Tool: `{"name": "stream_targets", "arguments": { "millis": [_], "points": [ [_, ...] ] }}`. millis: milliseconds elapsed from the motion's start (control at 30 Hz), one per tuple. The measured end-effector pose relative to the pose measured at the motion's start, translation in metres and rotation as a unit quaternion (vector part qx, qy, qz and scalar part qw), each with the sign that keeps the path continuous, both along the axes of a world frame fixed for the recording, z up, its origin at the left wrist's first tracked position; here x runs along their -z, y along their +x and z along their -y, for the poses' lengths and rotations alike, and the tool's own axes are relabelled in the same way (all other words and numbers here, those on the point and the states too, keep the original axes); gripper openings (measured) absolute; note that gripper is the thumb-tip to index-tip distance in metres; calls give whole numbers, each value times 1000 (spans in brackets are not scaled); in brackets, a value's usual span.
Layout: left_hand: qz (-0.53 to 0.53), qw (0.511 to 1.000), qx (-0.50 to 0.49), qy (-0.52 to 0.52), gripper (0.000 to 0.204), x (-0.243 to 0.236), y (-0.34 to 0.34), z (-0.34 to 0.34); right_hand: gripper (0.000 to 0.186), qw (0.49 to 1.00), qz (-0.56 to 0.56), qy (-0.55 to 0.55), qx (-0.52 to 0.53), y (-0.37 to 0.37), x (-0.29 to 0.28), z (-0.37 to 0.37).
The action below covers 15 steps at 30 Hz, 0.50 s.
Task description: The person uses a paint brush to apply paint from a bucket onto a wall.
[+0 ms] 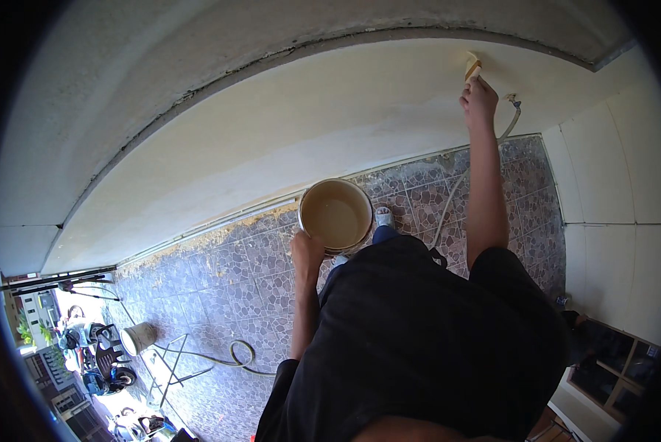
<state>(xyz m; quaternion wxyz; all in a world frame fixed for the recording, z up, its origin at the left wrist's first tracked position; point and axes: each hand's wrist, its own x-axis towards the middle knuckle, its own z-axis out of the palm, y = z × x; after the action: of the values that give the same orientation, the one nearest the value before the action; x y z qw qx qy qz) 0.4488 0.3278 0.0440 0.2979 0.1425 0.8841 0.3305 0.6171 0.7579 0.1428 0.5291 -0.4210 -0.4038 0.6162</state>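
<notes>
My right hand is raised on an outstretched arm, closed around a wide flat paintbrush. Its pale bristles meet the cream wall high up. Low in front of me, my left hand grips the near left side of a round bucket, apparently at its rim. Inside the bucket is a smooth beige surface, and I cannot tell how deep it lies. A tap with a hose on it sticks out of the wall just right of my right hand.
A grey hose drops from the tap to the patterned tile floor. At left stand a white bucket, a folding metal frame and parked motorbikes. A side wall closes the right; another hose curls on the floor.
</notes>
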Motion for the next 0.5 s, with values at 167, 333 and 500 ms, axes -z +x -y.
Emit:
{"name": "stream_targets", "arguments": {
  "millis": [167, 333, 500],
  "points": [
    [-54, 997, 44, -14, 36, -19, 5, -9, 27, 954, 180, 189, 146, -149, 66, 59],
    [-61, 997, 32, -38, 38, -7, 1, 3, 32, 955, 116, 130, -239, -223, 48, 218],
    [-84, 995, 48, -38, 38, -1, 0, -3, 24, 921, 104, 119, -356, -181, 22, 172]
  ]
}}
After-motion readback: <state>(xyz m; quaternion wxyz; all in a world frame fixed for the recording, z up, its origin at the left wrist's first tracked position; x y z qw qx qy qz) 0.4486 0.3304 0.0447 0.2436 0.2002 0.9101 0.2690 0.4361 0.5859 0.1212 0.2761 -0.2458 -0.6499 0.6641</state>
